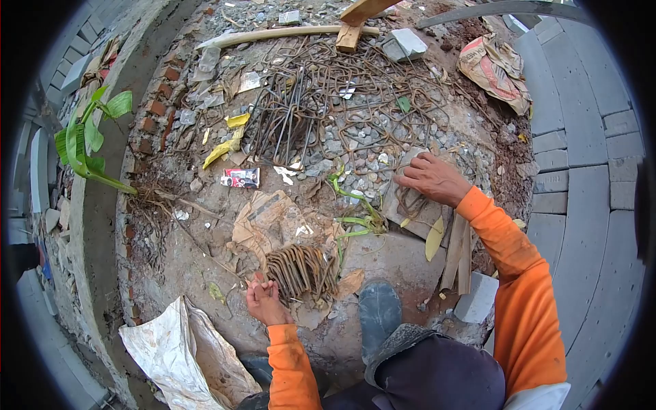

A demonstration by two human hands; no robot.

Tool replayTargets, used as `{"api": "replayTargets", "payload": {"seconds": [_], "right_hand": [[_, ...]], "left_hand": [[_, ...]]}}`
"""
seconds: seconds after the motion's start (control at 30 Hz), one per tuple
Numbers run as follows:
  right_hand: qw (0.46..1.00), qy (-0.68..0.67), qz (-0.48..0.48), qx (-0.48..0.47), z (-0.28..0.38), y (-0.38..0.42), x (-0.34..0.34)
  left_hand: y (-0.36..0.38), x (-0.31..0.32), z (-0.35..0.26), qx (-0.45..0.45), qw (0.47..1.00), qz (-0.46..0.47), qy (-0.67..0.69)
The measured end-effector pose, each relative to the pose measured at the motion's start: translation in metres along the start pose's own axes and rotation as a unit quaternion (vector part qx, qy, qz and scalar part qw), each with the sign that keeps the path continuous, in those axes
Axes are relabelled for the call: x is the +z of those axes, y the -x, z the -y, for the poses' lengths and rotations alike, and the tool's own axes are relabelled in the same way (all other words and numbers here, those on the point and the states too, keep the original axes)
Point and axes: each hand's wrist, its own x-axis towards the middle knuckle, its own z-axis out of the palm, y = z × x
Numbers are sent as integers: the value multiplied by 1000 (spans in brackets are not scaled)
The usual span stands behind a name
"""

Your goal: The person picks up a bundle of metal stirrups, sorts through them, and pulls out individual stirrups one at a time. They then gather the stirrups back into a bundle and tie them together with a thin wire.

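Observation:
My left hand (pixel 267 303) is at the left end of a row of rusty bent steel stirrups (pixel 301 272), its fingers curled together; what they hold is too small to make out. On the right, my right hand (pixel 434 179) reaches palm down over a grey slab (pixel 403 205), fingers bent above a few rusty bent bars (pixel 412 203) lying there. Its fingertips are partly hidden, so contact with the bars is unclear. Farther forward, a tangled heap of rusty stirrups (pixel 287 113) spreads over gravel.
A white sack (pixel 188 352) lies at lower left, near a low concrete wall (pixel 96 225). Wooden strips (pixel 456 254) and a pale block (pixel 476 298) are beside my right arm. My boot (pixel 380 318) stands between my arms. A crumpled paper bag (pixel 495 72) sits at upper right.

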Motion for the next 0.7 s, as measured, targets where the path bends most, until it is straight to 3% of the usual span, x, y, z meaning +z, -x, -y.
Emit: {"api": "replayTargets", "payload": {"seconds": [0.27, 0.37, 0.5, 0.6, 0.7], "right_hand": [[993, 39, -67, -93, -23, 6, -17], [996, -80, 38, 0, -31, 39, -10], [958, -217, 92, 161, -28, 64, -31], [925, -325, 45, 189, -24, 62, -12], [958, -219, -29, 184, -10, 45, 11]], "left_hand": [[-2, -2, 1, -9, 1000, 4, 9], [0, 0, 0, -12, 1000, 0, 0], [-3, 2, 2, -10, 1000, 0, -1], [-7, 0, 6, -22, 1000, -1, -10], [-8, -1, 9, -26, 1000, 8, -9]]}}
